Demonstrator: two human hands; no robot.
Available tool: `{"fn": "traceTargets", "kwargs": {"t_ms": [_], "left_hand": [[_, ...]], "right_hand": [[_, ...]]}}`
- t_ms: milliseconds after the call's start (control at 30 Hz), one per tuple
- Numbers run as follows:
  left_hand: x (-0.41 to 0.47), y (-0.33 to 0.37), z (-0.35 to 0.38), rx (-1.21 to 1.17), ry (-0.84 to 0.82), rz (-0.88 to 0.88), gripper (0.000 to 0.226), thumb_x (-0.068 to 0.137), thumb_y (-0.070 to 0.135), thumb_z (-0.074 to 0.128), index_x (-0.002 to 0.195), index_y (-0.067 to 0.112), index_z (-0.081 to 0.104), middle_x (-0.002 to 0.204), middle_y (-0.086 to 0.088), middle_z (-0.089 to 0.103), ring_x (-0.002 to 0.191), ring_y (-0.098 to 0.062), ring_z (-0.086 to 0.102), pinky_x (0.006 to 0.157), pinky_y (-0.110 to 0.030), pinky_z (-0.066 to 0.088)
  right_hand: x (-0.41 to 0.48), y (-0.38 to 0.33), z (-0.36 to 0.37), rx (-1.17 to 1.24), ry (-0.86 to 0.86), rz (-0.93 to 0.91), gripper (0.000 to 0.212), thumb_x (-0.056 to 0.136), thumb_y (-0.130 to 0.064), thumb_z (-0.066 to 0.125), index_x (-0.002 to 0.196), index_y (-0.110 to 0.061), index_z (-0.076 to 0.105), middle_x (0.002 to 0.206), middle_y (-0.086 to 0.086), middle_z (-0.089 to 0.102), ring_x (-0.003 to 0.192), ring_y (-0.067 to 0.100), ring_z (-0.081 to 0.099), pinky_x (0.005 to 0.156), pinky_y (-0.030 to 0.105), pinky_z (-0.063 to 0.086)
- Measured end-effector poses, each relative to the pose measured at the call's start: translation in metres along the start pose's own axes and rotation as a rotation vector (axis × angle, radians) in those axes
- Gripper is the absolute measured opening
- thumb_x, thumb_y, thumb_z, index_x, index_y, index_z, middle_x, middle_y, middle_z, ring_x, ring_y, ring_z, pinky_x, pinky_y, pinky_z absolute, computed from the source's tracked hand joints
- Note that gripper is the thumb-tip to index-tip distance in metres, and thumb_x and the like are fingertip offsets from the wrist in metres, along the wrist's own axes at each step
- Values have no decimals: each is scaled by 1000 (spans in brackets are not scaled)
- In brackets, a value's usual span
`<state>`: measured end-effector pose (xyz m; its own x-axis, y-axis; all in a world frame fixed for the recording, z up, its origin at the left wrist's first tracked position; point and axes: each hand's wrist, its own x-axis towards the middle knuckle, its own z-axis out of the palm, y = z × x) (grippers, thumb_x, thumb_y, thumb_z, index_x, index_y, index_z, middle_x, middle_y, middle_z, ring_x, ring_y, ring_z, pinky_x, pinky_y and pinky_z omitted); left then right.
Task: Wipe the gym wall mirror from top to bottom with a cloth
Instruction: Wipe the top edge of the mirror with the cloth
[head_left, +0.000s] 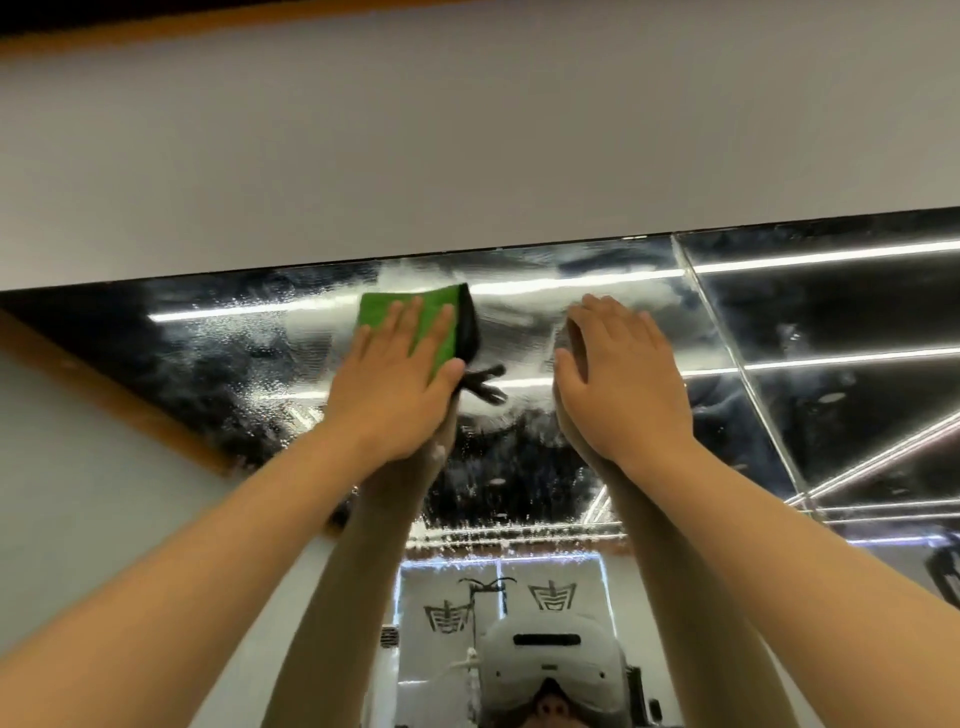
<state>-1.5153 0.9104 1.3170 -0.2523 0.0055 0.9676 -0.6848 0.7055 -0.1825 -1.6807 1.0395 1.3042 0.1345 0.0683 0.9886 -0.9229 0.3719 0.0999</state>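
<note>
Left hand (395, 374) presses green cloth (382, 310) flat on mirror (234, 353), fingers straight, at frame centre just under mirror's top edge. Right hand (618, 379) lies flat on glass right of the cloth, fingers relaxed, holding nothing. Glass around both hands is wet and streaked.
</note>
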Motion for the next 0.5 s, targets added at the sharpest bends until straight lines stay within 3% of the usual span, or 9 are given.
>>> {"fn": "traceTargets", "kwargs": {"t_ms": [100,267,500], "left_hand": [[-16,29,6,-34,11,135,60,105,51,14,156,36,-14,165,5,-21,151,-12,-23,123,-36,-14],[-16,16,8,-20,37,168,56,107,45,13,156,35,-12,165,8,-18,151,-7,-20,122,-29,-14],[-26,-72,-1,-52,5,-92,58,106,42,16,158,25,-5,168,2,-8,153,-10,-10,124,-30,-6]], "right_hand": [[0,-2,1,13,8,14,52,102,-34,40,150,-14,38,159,4,31,149,18,21,122,35,6],[0,-3,-2,25,-5,16,52,102,-34,40,150,-14,37,159,4,31,149,18,21,123,36,7],[-1,-1,1,21,-12,11,53,103,-34,35,152,-15,32,161,3,26,150,18,16,123,35,3]]}}
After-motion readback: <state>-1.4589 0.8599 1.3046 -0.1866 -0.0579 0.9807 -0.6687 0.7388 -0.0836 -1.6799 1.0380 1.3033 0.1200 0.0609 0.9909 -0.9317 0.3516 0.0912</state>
